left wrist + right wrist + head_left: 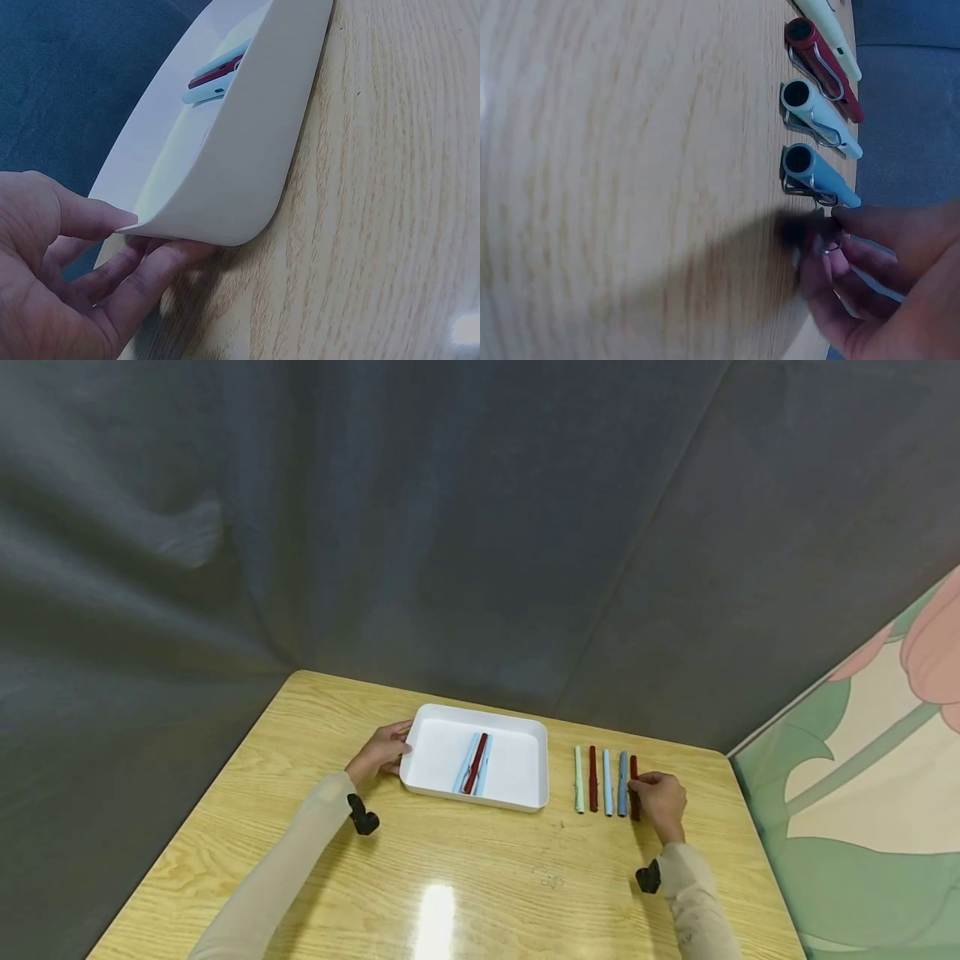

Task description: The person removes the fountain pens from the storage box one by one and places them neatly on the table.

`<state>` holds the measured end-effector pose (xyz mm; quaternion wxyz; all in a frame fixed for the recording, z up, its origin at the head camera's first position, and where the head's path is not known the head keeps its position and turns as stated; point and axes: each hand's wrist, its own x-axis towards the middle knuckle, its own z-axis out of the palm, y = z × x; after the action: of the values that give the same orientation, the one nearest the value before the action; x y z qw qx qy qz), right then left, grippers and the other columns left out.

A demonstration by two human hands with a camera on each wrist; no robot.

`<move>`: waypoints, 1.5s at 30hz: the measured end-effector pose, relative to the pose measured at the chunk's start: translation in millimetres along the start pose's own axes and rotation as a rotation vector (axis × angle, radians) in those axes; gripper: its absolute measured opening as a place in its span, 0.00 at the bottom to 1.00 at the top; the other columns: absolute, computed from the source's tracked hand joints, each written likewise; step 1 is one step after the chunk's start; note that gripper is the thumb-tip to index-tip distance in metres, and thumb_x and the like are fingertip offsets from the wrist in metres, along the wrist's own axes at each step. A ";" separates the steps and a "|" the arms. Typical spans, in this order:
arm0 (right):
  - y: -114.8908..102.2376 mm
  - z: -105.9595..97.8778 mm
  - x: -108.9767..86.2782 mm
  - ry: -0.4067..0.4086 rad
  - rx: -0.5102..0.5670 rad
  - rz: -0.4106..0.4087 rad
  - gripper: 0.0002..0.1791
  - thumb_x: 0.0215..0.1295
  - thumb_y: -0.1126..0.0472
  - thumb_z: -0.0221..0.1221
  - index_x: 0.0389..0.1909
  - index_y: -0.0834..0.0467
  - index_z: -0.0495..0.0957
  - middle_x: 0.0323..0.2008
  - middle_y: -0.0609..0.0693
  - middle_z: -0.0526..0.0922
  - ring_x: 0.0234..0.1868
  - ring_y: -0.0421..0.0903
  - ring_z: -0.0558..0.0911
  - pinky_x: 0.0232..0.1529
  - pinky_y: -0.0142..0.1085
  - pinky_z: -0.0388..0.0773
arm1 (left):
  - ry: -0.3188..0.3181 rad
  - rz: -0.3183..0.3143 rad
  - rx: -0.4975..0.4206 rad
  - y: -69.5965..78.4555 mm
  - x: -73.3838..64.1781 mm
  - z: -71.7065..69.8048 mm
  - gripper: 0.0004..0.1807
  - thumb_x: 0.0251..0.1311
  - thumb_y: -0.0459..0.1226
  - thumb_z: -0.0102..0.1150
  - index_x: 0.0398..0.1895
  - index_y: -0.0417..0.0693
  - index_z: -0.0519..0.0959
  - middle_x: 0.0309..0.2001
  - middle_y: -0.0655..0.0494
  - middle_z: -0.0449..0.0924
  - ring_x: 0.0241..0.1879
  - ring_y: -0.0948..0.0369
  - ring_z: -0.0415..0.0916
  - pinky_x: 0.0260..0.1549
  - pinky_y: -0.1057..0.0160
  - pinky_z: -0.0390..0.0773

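Observation:
My left hand grips the left wall of a white tray, thumb over the rim and fingers beneath in the left wrist view. Inside the tray a dark red pen lies over two light blue pens. At the right end of a row, my right hand pinches another dark red pen between thumb and fingers. In the right wrist view the fingers hide part of this pen, and its end is blurred. Just left of it lies a blue pen with a wire clip.
Farther left in the row are a light blue pen, a dark red pen and a pale green pen, side by side. Dark cloth hangs behind the wooden table. A flower-patterned panel stands at the right.

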<state>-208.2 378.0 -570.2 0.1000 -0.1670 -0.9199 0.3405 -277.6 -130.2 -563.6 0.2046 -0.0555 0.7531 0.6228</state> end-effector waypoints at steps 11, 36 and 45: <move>0.9 -1.4 2.0 -0.007 -0.087 0.055 0.15 0.70 0.61 0.62 0.41 0.72 0.86 0.39 0.69 0.88 0.33 0.65 0.85 0.33 0.57 0.80 | 0.006 -0.016 0.002 -0.7 0.2 1.1 0.38 0.72 0.26 0.50 0.84 0.49 0.58 0.71 0.32 0.70 0.55 0.41 0.84 0.36 0.52 0.90; -19.1 -1.2 8.6 0.021 0.057 0.051 0.16 0.77 0.62 0.54 0.50 0.72 0.82 0.42 0.72 0.85 0.34 0.62 0.85 0.24 0.41 0.79 | 0.016 -0.022 0.021 1.8 0.6 0.5 0.39 0.69 0.27 0.52 0.83 0.50 0.60 0.71 0.33 0.70 0.52 0.44 0.84 0.34 0.54 0.90; -43.8 5.8 8.5 -0.099 0.275 0.075 0.19 0.79 0.64 0.51 0.57 0.76 0.77 0.39 0.64 0.84 0.28 0.46 0.86 0.27 0.34 0.87 | 0.020 -0.030 0.010 2.5 -0.4 1.1 0.38 0.70 0.27 0.50 0.83 0.51 0.60 0.72 0.34 0.70 0.56 0.43 0.82 0.39 0.52 0.90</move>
<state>-228.2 346.5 -545.0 0.0636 -0.1688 -0.8616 0.4744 -277.8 -128.7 -561.3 0.2066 -0.0719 0.7573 0.6153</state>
